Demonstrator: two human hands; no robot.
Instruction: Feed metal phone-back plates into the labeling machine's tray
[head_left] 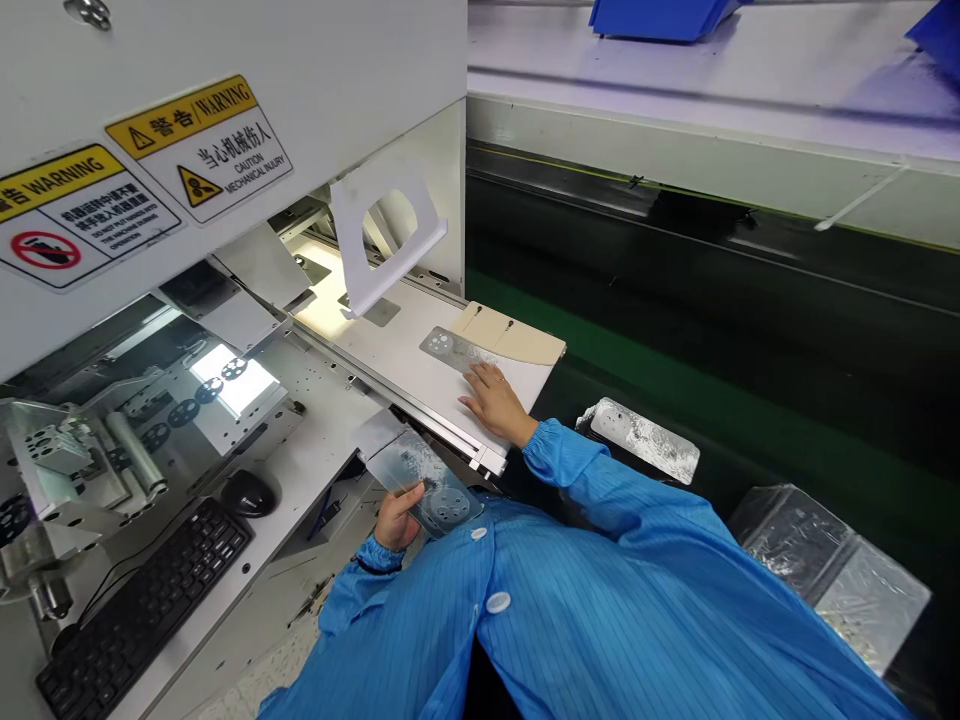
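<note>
My left hand [397, 518] is closed on the edge of a clear, patterned phone back panel [431, 470] with a cluster of round camera marks, held low in front of my body. My right hand [496, 402] lies with fingers spread at the near end of another phone back panel [442, 343], which rests flat on the white conveyor belt [409, 335]. Its fingertips touch or overlap that panel's end. Farther up the belt, a third panel [381, 311] sits below a white bracket with a large cut-out [394, 235].
A beige guide plate [517, 333] borders the belt's far side. To my right are a stack of panels [649, 440] and a plastic-wrapped bundle [832, 570]. A keyboard [150, 610] and mouse [248, 493] lie left, beneath the machine housing [337, 80]. Blue bins [660, 18] stand on the shelf.
</note>
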